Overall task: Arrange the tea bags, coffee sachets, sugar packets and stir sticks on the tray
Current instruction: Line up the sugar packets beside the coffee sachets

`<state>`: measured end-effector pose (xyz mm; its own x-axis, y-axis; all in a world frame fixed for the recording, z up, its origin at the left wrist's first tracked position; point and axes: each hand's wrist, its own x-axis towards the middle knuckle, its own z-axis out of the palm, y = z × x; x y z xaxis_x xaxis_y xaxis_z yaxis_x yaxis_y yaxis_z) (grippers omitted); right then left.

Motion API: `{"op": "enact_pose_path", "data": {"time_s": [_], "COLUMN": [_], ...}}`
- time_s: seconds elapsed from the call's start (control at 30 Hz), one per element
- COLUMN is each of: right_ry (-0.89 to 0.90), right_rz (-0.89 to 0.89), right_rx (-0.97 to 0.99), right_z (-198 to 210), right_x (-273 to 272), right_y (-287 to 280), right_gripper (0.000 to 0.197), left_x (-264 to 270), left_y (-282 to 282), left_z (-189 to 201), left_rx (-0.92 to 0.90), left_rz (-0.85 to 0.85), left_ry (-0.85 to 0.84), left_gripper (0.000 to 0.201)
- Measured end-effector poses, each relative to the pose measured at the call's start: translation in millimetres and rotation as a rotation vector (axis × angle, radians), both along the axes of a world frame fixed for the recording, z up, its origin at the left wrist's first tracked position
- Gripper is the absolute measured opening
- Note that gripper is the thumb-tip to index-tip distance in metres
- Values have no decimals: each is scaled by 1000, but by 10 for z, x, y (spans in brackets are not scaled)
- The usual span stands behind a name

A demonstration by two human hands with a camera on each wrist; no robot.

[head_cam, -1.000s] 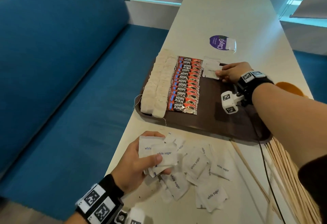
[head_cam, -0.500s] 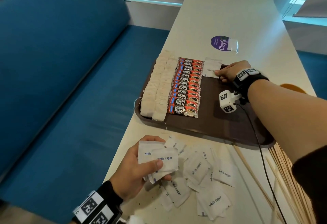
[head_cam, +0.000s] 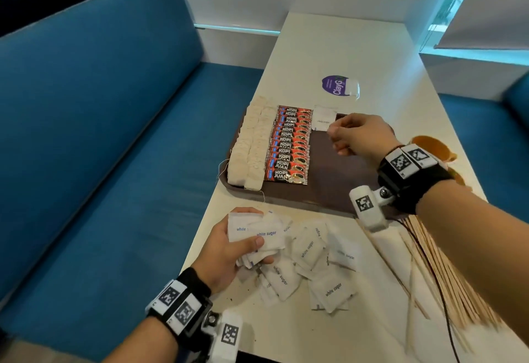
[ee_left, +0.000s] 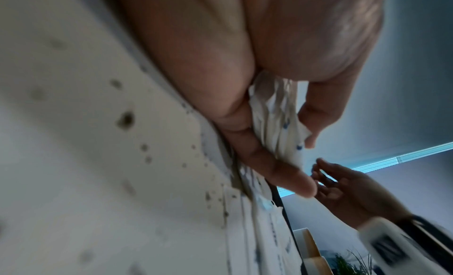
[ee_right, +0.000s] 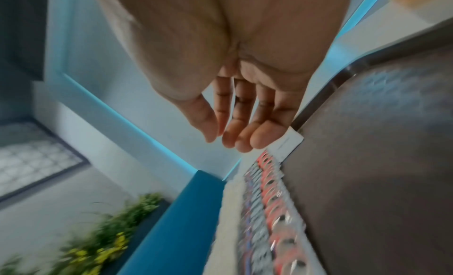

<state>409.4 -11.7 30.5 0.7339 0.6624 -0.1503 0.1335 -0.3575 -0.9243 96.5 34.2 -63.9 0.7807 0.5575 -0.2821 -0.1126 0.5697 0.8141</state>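
White table (head_cam: pixel 337 47); our left hand (head_cam: pixel 229 251) grips sugar packets (head_cam: pixel 257 236), right hand (head_cam: pixel 357 136) relaxed, empty; tray (head_cam: pixel 329 188) at twelve o'clock. Squeezing could crumple them.

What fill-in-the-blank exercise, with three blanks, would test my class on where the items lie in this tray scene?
1. On the tray, the coffee sachets lie directly right of the ____ bags.
2. The left hand holds a bunch of ____ packets.
3. The stir sticks lie on the ____, not on the tray.

Missing words: tea; sugar; table
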Motion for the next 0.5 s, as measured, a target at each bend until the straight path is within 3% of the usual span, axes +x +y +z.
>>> {"op": "enact_pose_path", "data": {"time_s": [0.17, 0.5], "right_ry": [40, 190], "right_rz": [112, 48], "right_rx": [70, 29], "right_z": [-64, -644], "right_x": [-867, -1890], "right_y": [-555, -871], "right_gripper": [4, 26], "left_x": [-5, -24], "left_y": [5, -69], "left_z": [-40, 48], "left_rx": [25, 72], "left_rz": [5, 56], "left_ry": [0, 41], "left_gripper": [53, 53]}}
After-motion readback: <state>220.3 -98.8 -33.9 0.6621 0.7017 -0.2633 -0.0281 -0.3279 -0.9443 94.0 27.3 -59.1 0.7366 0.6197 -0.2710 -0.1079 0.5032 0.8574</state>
